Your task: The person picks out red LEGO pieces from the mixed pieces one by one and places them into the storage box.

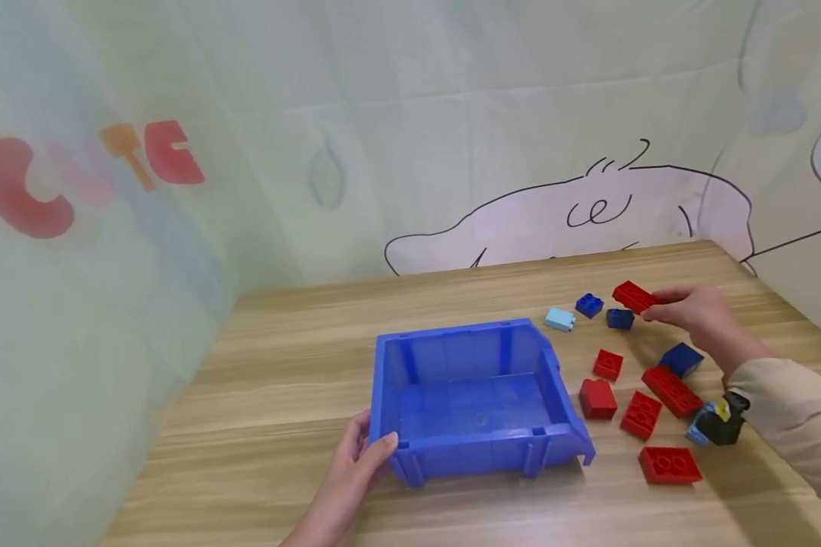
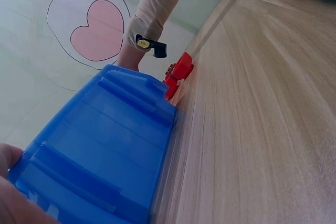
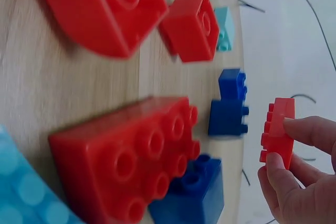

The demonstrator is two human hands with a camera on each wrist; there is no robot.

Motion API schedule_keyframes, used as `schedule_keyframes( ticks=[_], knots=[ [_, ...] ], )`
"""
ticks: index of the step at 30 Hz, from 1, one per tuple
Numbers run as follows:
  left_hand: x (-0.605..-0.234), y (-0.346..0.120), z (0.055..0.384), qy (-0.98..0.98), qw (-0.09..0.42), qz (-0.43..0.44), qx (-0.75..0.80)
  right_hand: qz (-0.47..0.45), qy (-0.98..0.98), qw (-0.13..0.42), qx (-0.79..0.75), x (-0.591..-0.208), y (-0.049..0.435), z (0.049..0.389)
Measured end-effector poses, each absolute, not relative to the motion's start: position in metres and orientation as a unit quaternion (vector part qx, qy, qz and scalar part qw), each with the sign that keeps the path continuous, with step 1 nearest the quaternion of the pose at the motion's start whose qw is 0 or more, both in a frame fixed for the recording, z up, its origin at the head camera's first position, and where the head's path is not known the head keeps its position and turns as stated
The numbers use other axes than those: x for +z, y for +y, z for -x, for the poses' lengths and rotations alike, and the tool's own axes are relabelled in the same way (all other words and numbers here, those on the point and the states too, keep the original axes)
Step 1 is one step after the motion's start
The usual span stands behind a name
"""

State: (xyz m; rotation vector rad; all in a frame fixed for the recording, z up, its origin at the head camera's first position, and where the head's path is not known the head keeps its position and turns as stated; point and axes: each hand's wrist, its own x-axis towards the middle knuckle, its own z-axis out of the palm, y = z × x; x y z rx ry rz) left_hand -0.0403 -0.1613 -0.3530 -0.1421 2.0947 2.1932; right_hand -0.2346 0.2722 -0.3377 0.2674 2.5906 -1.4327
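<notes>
A blue plastic bin [image 1: 479,448] sits mid-table with nothing inside it. My left hand [image 1: 362,456] grips its left end, thumb over the rim; the left wrist view shows the bin's side wall [image 2: 105,140] close up. At the far right, my right hand [image 1: 701,315] pinches a red toy brick [image 1: 632,297] between thumb and fingers, held up off the table. In the right wrist view the studs of this red brick [image 3: 278,132] face left. Just below it in the head view lies a dark blue brick [image 1: 619,319].
Right of the bin lie several red bricks [image 1: 672,391], another dark blue brick [image 1: 681,359], a small blue brick [image 1: 589,305] and a light blue brick [image 1: 559,319]. A black and light-blue piece [image 1: 721,422] is near the right sleeve. A printed cloth [image 1: 410,152] hangs behind the table.
</notes>
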Motion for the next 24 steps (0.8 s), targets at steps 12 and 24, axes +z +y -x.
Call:
schedule_keyframes(
  ticks=[12,24],
  knots=[
    [-0.354,-0.161,0.039,0.684,0.052,0.044,0.726,-0.057,0.866,0.104,-0.485,-0.329,0.247,0.233],
    [-0.353,-0.161,0.039,0.682,0.054,0.047,0.727,-0.038,0.869,0.104,-0.482,-0.324,0.232,0.229]
  ],
)
